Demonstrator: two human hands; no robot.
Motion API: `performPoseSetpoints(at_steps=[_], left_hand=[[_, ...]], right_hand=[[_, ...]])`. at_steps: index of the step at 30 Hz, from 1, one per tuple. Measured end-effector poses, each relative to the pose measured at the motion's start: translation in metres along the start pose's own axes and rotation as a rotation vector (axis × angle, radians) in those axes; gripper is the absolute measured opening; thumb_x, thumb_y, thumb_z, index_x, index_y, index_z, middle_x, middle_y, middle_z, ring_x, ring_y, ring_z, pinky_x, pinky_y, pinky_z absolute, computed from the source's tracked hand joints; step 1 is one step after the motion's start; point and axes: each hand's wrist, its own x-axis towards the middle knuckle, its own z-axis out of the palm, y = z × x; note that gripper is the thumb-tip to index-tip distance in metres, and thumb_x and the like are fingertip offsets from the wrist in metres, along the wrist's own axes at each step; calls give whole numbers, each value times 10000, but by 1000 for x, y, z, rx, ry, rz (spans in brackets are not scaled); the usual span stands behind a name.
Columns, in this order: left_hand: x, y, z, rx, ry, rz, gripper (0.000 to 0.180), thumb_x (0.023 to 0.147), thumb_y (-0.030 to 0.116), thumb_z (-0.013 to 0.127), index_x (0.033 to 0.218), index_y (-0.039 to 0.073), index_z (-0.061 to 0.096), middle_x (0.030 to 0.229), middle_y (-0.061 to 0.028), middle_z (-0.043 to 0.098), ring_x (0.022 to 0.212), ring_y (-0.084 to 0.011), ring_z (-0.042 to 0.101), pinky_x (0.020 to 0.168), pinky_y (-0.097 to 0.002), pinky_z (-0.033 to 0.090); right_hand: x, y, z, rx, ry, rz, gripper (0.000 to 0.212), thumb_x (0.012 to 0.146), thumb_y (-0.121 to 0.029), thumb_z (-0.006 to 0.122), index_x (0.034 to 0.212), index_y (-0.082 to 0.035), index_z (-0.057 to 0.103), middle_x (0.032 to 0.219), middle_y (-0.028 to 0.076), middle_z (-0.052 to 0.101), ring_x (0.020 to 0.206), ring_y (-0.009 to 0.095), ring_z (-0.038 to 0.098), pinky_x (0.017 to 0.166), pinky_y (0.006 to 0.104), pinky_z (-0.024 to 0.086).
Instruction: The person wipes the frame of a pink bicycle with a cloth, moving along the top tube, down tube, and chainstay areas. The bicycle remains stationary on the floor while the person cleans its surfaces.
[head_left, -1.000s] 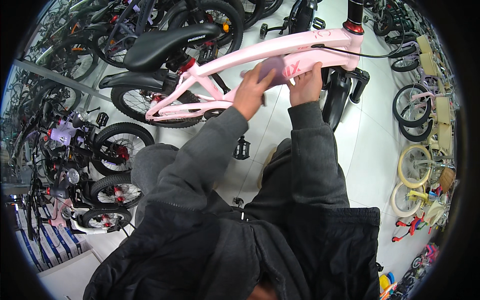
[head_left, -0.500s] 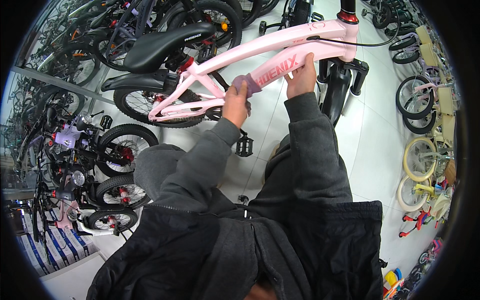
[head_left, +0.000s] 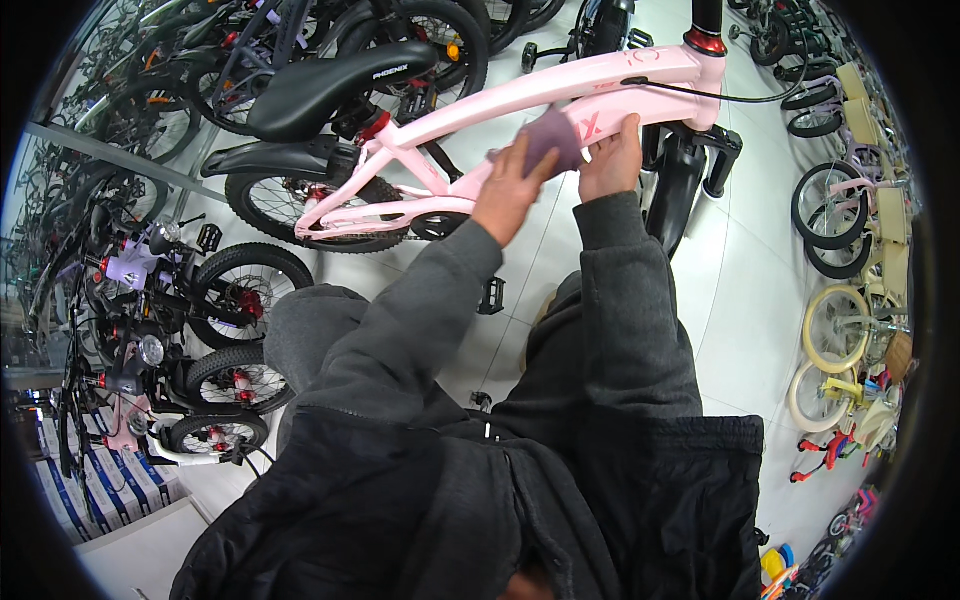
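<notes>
A pink bicycle frame stretches across the upper middle, with a black saddle at its left. My left hand is closed on a purple cloth, which lies against the lower tube and covers part of its red lettering. The cloth hides some of the fingertips. Further right along that same tube, my right hand grips its lower edge, and some of its fingers are out of sight. Below the frame hangs a black pedal.
Several parked bicycles crowd the left side, among them a black tyre near my leg. White boxes sit at the lower left. Small wheels, including a cream one, line the right. Pale floor tiles lie between.
My left hand has slid the purple cloth up and to the right along the lower tube, towards my right hand. My right hand keeps nearly the same place on the frame.
</notes>
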Motion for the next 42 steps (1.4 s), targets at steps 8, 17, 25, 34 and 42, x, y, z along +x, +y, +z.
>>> performPoseSetpoints(at_steps=[8,17,25,34,42], left_hand=[[-40,-92,-23,-9,-194,-331,440,743,-52,470,1168,49,519,969,-250,536,901,-400,525,823,-427,427],[-12,-22,5,-73,58,-395,556,672,-48,594,1212,4,471,1075,-265,450,977,-413,483,835,-408,423],[16,-14,5,-3,126,-36,557,689,-36,560,1228,78,475,1117,-242,451,975,-399,469,839,-421,432],[-41,-68,-8,10,-55,-341,547,674,-85,546,1202,53,501,935,-214,508,872,-393,506,789,-416,424],[-45,-74,-6,-38,-46,-359,545,658,-73,585,1185,44,512,897,-206,523,849,-382,518,779,-407,432]], right_hand=[[2,2,-2,-58,19,4,549,888,-491,414,1257,-88,376,1240,63,451,1125,178,423,919,391,295],[5,11,1,-83,77,-56,490,877,-470,440,1218,-119,417,1166,27,479,1055,151,446,888,369,303],[9,11,-3,-84,43,-40,512,885,-489,412,1239,-118,396,1236,40,461,1100,178,432,900,415,297],[7,-8,-5,138,60,141,570,873,-516,404,1247,-87,411,1253,77,441,1148,217,408,938,433,283],[6,-7,-1,-116,104,-90,542,873,-491,422,1227,-81,403,1220,69,439,1095,254,424,938,474,290]])
